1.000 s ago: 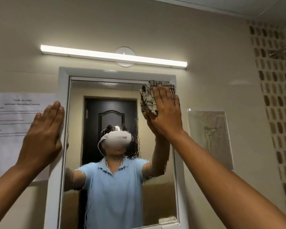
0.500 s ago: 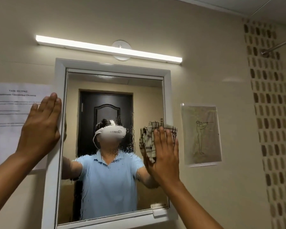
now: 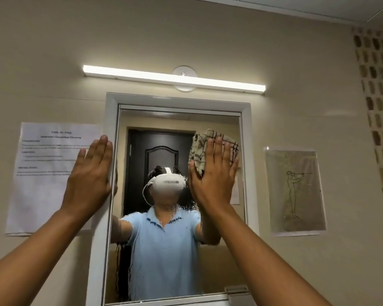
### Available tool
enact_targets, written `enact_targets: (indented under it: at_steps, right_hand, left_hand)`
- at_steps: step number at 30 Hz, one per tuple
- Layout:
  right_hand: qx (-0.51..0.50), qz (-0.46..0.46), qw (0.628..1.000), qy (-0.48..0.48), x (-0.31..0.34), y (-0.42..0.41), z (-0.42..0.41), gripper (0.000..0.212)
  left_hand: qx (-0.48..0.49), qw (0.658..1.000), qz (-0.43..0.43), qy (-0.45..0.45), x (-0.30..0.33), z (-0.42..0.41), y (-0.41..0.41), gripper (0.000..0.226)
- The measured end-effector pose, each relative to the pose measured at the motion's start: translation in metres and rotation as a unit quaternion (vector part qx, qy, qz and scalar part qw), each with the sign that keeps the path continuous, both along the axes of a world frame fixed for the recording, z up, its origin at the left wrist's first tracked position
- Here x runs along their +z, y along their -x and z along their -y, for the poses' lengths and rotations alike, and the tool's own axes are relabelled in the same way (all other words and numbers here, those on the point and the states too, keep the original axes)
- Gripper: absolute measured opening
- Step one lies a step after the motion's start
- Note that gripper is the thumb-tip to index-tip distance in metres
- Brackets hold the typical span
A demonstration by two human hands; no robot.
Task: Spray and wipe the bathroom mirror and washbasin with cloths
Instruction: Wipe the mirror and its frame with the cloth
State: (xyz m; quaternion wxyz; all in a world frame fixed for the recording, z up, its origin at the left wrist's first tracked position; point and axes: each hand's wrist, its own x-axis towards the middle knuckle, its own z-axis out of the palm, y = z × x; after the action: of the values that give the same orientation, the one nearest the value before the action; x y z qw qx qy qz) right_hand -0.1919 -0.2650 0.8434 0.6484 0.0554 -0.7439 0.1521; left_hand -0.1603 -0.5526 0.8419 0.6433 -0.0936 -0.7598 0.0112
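Pressing a checked cloth flat against the mirror at centre right of the frame, right hand spread open, fingers straight and pointing up, palm pinning the cloth rather than gripping it. Cloth bunched above and left of the fingertips, touching the glass near the mirror's upper right corner. Left hand also open and flat, holding nothing, laid on the mirror's white frame at centre left, partly over a printed sheet taped to the wall. Showed streaks and droplets of wet across the lower and middle glass. Hung above the mirror, a lit strip light. Taped to the wall at right, a line drawing of a figure. Washbasin out of view.
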Motion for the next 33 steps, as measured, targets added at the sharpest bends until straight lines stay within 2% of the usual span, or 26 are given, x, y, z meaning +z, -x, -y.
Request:
enact_targets:
  at_steps: [5, 9, 12, 15, 18, 20, 23, 29, 33]
  right_hand:
    - [0.047, 0.008, 0.99, -0.132, 0.001, -0.007, 0.068, 0.102]
    - [0.041, 0.003, 0.967, -0.253, -0.024, -0.011, 0.122, 0.084]
    - [0.035, -0.004, 0.964, -0.264, -0.032, -0.009, 0.129, 0.077]
    - [0.024, -0.02, 0.959, -0.282, -0.03, -0.005, 0.113, 0.08]
    - [0.029, -0.023, 0.961, -0.273, -0.03, -0.002, 0.084, 0.088]
    - [0.025, -0.021, 0.969, -0.245, -0.031, 0.0, 0.055, 0.091]
    - [0.009, -0.003, 0.977, -0.212, -0.029, 0.001, 0.003, 0.089]
    - [-0.021, 0.012, 0.988, -0.151, -0.024, -0.004, -0.073, 0.081]
    - [-0.026, 0.021, 0.991, -0.131, -0.029, -0.007, -0.085, 0.086]
  left_hand:
    - [0.004, 1.0, -0.005, 0.004, -0.001, 0.001, 0.003, 0.078]
    - [-0.007, 1.0, 0.0, 0.008, -0.002, 0.003, 0.003, 0.069]
    - [-0.007, 1.0, 0.005, 0.014, -0.004, 0.008, 0.005, 0.074]
    - [-0.008, 1.0, 0.0, 0.011, -0.004, 0.007, 0.004, 0.073]
    - [-0.007, 1.0, -0.005, 0.006, -0.003, 0.004, 0.001, 0.077]
    - [-0.006, 1.0, -0.002, 0.002, -0.003, 0.004, 0.003, 0.09]
    - [0.007, 1.0, 0.013, 0.002, -0.003, 0.006, 0.005, 0.101]
    - [0.023, 0.999, 0.037, -0.011, -0.001, 0.011, 0.022, 0.103]
    - [0.032, 0.999, 0.033, -0.028, -0.006, -0.003, 0.003, 0.094]
